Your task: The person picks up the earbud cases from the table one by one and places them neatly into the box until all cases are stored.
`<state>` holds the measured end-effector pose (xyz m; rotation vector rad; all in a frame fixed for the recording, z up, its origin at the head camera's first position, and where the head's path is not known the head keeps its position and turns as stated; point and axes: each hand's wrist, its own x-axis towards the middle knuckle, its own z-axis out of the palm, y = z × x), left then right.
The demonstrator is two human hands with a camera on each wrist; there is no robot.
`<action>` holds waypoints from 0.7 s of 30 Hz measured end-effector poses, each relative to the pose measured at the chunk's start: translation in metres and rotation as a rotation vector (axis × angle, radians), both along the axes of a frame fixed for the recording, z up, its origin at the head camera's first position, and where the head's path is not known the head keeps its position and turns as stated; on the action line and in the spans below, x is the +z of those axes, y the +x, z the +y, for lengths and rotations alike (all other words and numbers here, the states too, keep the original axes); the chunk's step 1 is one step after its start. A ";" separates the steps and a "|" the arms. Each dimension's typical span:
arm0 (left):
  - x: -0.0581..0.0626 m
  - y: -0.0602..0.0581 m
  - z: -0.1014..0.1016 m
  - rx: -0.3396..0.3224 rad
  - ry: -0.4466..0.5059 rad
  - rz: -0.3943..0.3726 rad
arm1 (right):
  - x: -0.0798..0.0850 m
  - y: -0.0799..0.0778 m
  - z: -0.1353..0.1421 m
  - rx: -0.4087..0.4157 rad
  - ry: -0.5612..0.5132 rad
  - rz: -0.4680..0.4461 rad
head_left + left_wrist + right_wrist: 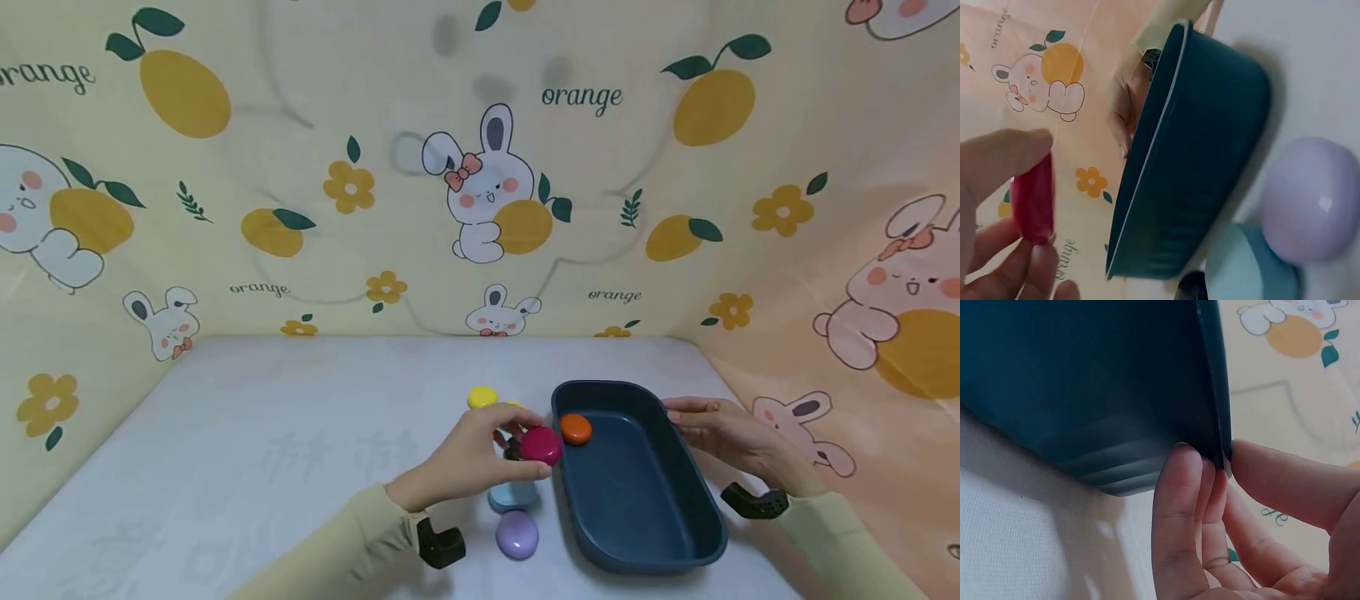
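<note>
My left hand (480, 450) pinches a glossy crimson rounded disc (541, 446) between thumb and fingers, beside the left rim of a dark blue tray (633, 492). In the left wrist view the disc (1034, 203) is held edge-on, above the tabletop. My right hand (742, 442) grips the tray's far right rim; the right wrist view shows the thumb (1291, 481) on one side of the rim and fingers on the other. Inside the tray, near its left wall, lies an orange rounded disc (576, 429).
Left of the tray, a yellow disc (482, 397), a light blue piece (513, 497) and a lilac rounded piece (517, 535) stand in a rough column. Another yellow piece is mostly hidden behind my left hand. A dark object (1192, 287) shows beside the blue piece. Patterned cloth (600, 183) hangs behind.
</note>
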<state>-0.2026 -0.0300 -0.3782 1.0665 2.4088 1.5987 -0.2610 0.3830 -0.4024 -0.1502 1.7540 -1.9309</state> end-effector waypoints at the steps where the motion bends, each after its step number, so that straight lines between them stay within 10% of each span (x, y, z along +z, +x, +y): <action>1: 0.000 -0.003 0.007 0.007 0.019 0.003 | 0.000 0.000 0.000 -0.002 -0.001 -0.002; 21: -0.003 -0.053 0.084 0.016 -0.098 0.040 | -0.001 -0.003 0.002 -0.047 0.080 0.001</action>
